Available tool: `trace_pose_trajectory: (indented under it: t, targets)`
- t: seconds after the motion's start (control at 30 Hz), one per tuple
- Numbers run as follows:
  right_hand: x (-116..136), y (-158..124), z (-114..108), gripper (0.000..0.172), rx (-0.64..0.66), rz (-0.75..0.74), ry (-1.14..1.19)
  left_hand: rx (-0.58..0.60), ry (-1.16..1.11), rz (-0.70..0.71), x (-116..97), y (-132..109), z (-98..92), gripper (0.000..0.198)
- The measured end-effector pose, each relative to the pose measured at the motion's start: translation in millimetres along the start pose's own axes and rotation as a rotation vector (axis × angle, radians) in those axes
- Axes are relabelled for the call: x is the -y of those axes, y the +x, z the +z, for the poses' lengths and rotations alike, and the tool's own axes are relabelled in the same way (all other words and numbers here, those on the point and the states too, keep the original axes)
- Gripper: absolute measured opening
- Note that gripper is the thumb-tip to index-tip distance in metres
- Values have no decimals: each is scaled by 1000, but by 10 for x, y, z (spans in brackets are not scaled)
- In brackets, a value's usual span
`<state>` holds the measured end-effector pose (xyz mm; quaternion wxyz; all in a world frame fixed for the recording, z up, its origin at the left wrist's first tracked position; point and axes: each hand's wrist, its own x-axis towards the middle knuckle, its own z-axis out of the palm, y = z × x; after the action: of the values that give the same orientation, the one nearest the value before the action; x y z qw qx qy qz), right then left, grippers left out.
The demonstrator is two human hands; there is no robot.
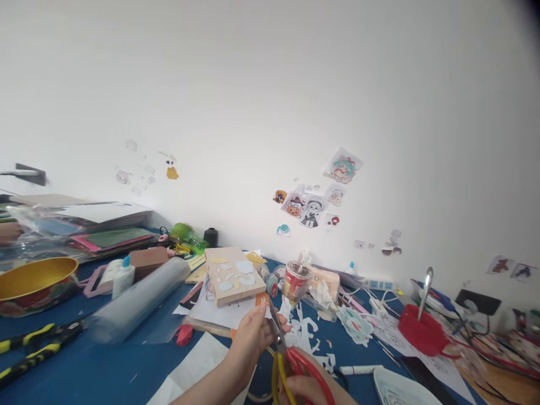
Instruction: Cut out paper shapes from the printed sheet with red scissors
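My right hand (310, 388) is wrapped round scissors (278, 337) with one red and one yellow handle, low in the middle of the view. Their metal blades point up and away, close beside the fingers of my left hand (251, 332). Between its thumb and fingers my left hand pinches a small orange piece of paper (264, 300), partly hidden by the fingers. Just beyond, a beige box (234, 295) carries several pale paper cut-outs. White paper scraps (306, 326) lie to the right of the blades, near a red cup (295, 281) filled with scraps.
On the blue table (109, 371) at left are pliers (40, 343), a clear plastic roll (139, 298), a glue bottle (124, 278) and a gold-lined bowl (37, 284). At right stand a red container (422, 332), a white tray (403, 388) and a black phone (426, 379).
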<state>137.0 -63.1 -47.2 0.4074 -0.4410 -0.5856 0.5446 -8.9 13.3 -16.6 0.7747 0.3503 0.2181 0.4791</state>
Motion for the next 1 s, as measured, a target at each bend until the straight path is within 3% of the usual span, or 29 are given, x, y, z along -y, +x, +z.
trace_pose_trajectory:
  t: [0.1,0.3,0.47,0.6,0.77,1.0]
  targets:
    - [-179,86,31,22,-75,8,103,49,6,-21,-10,-17,22,37]
    - [-189,121,128,31,-112,-228,133,6,156,97,30,-48,46,40]
    - [-69,-15,164,28,-189,-206,68,11,666,412,-32,-164,37,32]
    - [-65,-35,176,32,-214,-207,49,19,903,502,-45,-204,33,31]
    - [-105,21,216,41,-197,-204,37,21,961,522,-26,-204,35,29]
    - [-77,5,306,52,-185,-205,23,38,857,473,-68,-274,101,27]
